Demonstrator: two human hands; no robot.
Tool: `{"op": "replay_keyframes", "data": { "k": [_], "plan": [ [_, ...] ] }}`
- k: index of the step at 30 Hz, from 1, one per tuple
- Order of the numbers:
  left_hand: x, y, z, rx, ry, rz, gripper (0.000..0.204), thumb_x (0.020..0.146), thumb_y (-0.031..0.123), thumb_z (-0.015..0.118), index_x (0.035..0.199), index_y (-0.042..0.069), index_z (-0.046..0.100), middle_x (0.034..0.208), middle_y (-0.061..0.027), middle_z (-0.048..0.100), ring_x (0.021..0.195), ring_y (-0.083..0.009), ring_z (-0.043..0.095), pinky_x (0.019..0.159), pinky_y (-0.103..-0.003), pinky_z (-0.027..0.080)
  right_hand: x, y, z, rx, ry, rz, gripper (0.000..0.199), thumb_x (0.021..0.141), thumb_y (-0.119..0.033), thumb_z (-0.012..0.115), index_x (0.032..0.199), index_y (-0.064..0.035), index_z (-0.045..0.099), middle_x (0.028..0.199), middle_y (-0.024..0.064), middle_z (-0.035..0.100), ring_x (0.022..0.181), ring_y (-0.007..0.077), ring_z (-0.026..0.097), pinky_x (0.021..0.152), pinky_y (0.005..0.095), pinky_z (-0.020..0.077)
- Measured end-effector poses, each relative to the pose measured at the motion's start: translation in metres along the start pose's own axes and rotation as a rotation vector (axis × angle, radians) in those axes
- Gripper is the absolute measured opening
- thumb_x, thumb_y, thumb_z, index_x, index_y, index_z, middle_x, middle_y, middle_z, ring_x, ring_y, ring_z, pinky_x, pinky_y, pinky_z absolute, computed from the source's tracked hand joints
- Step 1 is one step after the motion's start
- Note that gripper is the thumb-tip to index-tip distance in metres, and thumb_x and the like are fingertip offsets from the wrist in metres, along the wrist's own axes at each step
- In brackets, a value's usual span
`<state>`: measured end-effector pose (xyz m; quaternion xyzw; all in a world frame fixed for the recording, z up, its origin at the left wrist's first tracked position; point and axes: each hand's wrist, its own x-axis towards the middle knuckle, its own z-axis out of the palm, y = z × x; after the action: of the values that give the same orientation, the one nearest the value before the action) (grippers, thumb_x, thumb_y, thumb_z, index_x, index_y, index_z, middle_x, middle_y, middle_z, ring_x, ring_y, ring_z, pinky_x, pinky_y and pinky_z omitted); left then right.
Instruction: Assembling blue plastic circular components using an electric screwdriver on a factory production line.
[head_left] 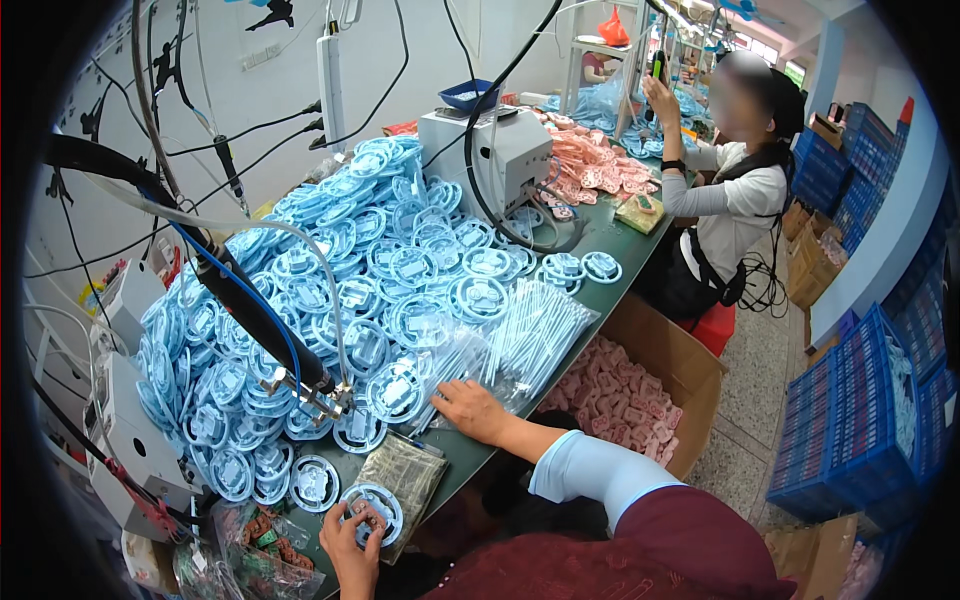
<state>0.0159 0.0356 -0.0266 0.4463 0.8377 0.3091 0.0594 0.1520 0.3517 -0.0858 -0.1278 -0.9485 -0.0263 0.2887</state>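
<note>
Near the front edge of the bench, my left hand (352, 552) is closed on a light blue round plastic part (392, 528). Its fingers are at the middle of the disc, where a small brownish piece shows. This part is over a flat, dark, plastic-wrapped pad (415, 470). Farther right, my right hand (474, 411) reaches over the bench with its fingers closed at the ends of thin light blue rods (535, 325), which lie in a clear plastic bag. The fingers seem to pinch a rod, partly hidden. A black soldering-type tool (265, 315) on an arm hangs above the discs.
A large heap of blue discs (330, 250) covers the bench behind my hands. Grey machines (485, 160) stand among them. Pink parts fill a cardboard box (690, 400) below the edge. Another person (735, 190) works at the far right, beside stacked blue crates (850, 400).
</note>
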Motion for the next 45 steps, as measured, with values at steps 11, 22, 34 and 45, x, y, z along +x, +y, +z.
{"op": "replay_keyframes", "data": {
  "k": [11, 22, 34, 45],
  "plan": [
    [-0.001, 0.002, 0.000, 0.035, 0.003, 0.025, 0.036, 0.069, 0.006, 0.075, 0.103, 0.007, 0.066, 0.130, -0.0158, 0.052, 0.118, -0.0354, 0.050, 0.100, -0.045, 0.033, -0.002, 0.001, 0.001, 0.009, -0.009, 0.013, 0.024, 0.083, -0.015, 0.052, 0.105, -0.0086, 0.060, 0.094, 0.0054, 0.053, 0.086, 0.0200, 0.055, 0.071, 0.0331, 0.0409],
    [-0.001, 0.000, 0.005, 0.067, 0.005, 0.013, 0.036, 0.069, 0.005, 0.074, 0.104, 0.006, 0.066, 0.131, -0.0166, 0.052, 0.120, -0.0355, 0.049, 0.100, -0.045, 0.033, -0.005, 0.003, 0.006, 0.024, 0.080, 0.023, 0.015, 0.080, -0.015, 0.054, 0.093, -0.0104, 0.058, 0.094, 0.0047, 0.053, 0.087, 0.0201, 0.054, 0.072, 0.0329, 0.0410],
    [-0.004, -0.003, 0.004, 0.093, 0.012, 0.024, 0.037, 0.068, 0.005, 0.075, 0.104, 0.005, 0.066, 0.131, -0.0179, 0.053, 0.117, -0.0374, 0.052, 0.097, -0.045, 0.038, -0.008, -0.003, 0.003, 0.083, 0.076, 0.048, 0.021, 0.081, -0.013, 0.053, 0.100, -0.0080, 0.059, 0.097, 0.0071, 0.053, 0.090, 0.0219, 0.054, 0.074, 0.0334, 0.0422],
    [-0.005, -0.020, 0.004, 0.046, 0.001, 0.038, 0.039, 0.068, 0.010, 0.077, 0.105, 0.008, 0.064, 0.128, -0.0171, 0.053, 0.119, -0.0355, 0.050, 0.099, -0.048, 0.034, 0.005, -0.001, 0.031, 0.177, 0.247, -0.002, 0.023, 0.080, -0.011, 0.054, 0.101, -0.0042, 0.060, 0.096, 0.0114, 0.058, 0.090, 0.0276, 0.059, 0.077, 0.0392, 0.0462]
  ]
}}
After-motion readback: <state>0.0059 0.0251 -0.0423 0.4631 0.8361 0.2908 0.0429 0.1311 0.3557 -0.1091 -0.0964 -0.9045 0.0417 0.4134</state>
